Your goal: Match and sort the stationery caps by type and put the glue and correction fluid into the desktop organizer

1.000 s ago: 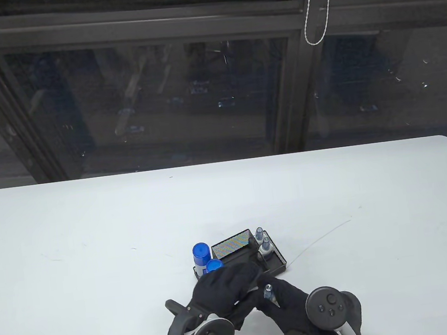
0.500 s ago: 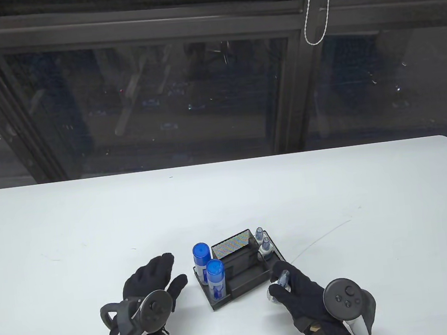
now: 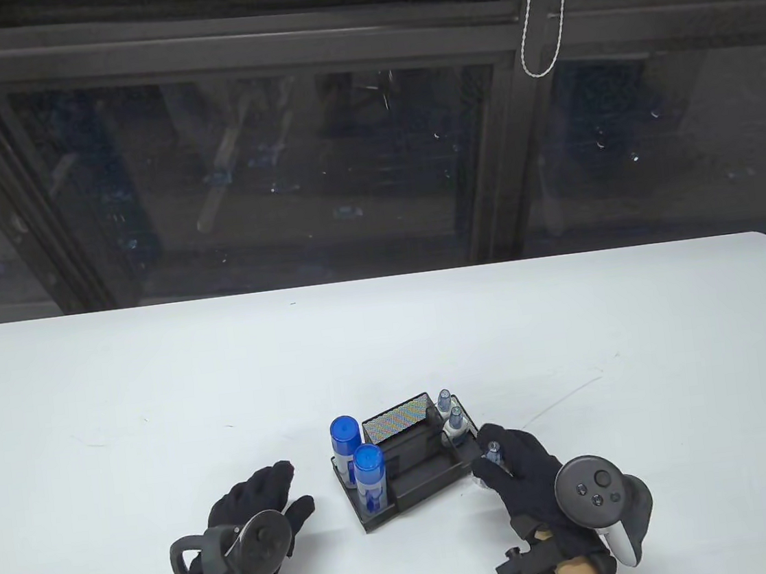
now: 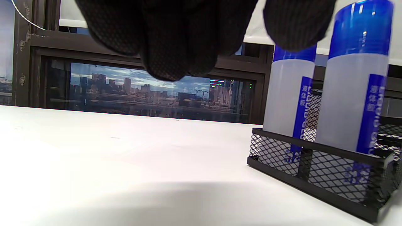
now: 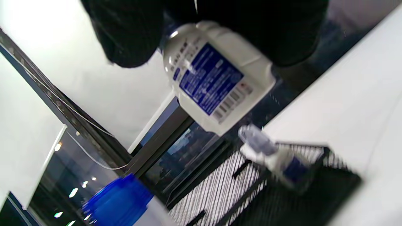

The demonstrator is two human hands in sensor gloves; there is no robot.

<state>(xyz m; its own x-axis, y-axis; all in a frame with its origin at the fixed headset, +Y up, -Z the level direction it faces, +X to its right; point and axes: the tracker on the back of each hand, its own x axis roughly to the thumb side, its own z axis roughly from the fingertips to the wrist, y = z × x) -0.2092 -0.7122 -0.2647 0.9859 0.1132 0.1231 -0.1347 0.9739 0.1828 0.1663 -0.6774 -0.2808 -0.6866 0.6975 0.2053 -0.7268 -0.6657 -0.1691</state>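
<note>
While my right hand [image 3: 522, 475] gripped a correction bottle [image 5: 216, 73] just beside the organizer's [image 3: 413, 494] right end, I judged the drop the risky part; two bottles [image 3: 455, 421] already stood in that narrow compartment, and a tilted entry could knock them over or catch the mesh rim; the wrist view was blurred, so I could not tell how firm my hold was. My left hand [image 3: 259, 505] lay relaxed and empty on the tabletop [image 3: 160, 395], near the two glue tubes [image 3: 369, 468] standing in the left compartment.
</note>
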